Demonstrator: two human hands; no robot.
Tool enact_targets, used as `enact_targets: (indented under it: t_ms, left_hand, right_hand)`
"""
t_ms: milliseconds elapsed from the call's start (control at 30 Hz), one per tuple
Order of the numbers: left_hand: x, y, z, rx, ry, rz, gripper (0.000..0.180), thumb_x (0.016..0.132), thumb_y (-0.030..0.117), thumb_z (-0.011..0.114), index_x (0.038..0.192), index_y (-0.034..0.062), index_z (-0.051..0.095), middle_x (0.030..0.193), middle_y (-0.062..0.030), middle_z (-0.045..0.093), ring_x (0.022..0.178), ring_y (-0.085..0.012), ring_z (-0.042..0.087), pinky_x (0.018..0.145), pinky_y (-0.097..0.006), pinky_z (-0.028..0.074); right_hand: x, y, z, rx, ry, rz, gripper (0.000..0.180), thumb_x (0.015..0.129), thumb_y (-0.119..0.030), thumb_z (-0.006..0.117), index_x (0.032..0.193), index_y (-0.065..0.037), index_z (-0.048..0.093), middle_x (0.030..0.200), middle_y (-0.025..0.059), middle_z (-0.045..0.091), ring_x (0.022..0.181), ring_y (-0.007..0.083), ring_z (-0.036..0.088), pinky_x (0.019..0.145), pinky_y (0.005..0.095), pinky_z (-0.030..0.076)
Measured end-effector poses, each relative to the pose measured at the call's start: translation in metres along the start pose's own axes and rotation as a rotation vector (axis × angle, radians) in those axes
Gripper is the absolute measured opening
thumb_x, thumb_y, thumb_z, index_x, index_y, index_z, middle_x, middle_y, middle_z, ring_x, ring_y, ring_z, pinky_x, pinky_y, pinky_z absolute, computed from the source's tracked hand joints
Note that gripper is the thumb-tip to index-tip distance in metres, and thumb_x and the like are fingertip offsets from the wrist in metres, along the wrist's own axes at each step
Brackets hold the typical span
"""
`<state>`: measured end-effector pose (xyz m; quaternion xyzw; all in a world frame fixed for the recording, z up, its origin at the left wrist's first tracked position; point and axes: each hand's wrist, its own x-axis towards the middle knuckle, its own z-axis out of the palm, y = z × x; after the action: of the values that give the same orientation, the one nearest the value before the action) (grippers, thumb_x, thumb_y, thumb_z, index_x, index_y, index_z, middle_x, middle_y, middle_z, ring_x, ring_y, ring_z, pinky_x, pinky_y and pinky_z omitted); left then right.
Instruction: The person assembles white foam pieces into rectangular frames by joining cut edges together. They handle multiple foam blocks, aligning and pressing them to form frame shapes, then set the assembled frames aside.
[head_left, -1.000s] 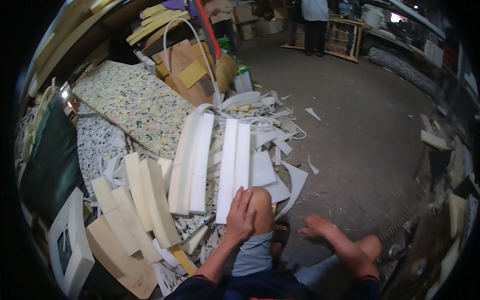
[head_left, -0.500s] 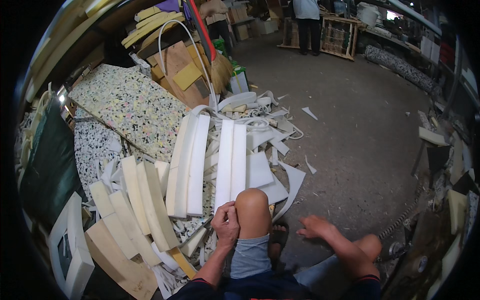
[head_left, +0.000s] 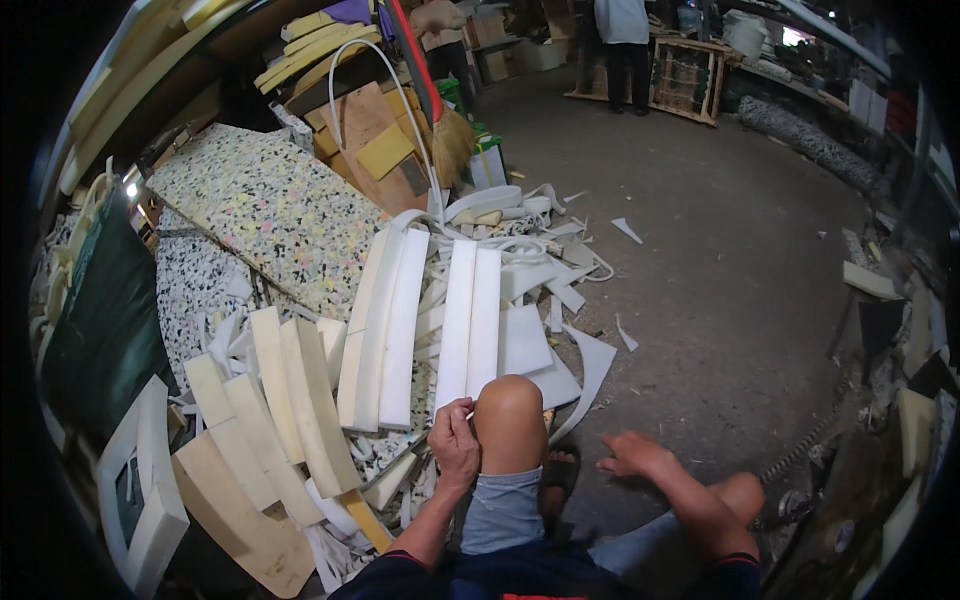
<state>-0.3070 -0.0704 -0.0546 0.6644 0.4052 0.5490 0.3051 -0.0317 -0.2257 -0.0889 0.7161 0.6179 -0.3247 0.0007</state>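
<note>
Green sheet (head_left: 95, 320) far left of knee (head_left: 508, 405). Left hand (head_left: 455, 445) beside knee, fingers pinching near end of white foam strip (head_left: 455, 320): sorting step, likely. Next needs firm pull. Right hand (head_left: 635, 455) right of knee, loose, empty.

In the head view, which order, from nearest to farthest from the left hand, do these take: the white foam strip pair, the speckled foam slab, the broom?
1. White foam strip pair: just ahead of the left hand, at its fingertips.
2. Speckled foam slab: farther up, to the left.
3. Broom: farthest, leaning at the back of the pile.
</note>
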Motion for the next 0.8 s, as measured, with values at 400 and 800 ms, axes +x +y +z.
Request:
enact_targets:
  t_ms: [400, 800]
  left_hand:
    - [0.001, 0.016, -0.006, 0.105, -0.095, -0.067, 0.034, 0.109, 0.018, 0.044, 0.105, -0.0047, 0.068, 0.094, -0.0147, 0.074, 0.084, -0.0201, 0.07, 0.077, -0.034, 0.055]
    - [-0.001, 0.006, -0.001, -0.006, -0.069, -0.012, 0.04, 0.107, 0.027, 0.048, 0.124, -0.0065, 0.063, 0.105, -0.0193, 0.073, 0.096, -0.0241, 0.071, 0.088, -0.035, 0.055]
  right_hand:
    - [0.002, 0.005, 0.005, 0.004, -0.009, -0.001, 0.055, 0.092, -0.048, 0.066, 0.128, -0.006, 0.06, 0.117, 0.0255, 0.068, 0.114, 0.044, 0.063, 0.095, 0.0536, 0.051]
    - [0.011, 0.013, 0.016, -0.032, -0.004, -0.003, 0.058, 0.092, -0.048, 0.067, 0.131, -0.006, 0.061, 0.115, 0.027, 0.068, 0.111, 0.0444, 0.065, 0.093, 0.0524, 0.052]
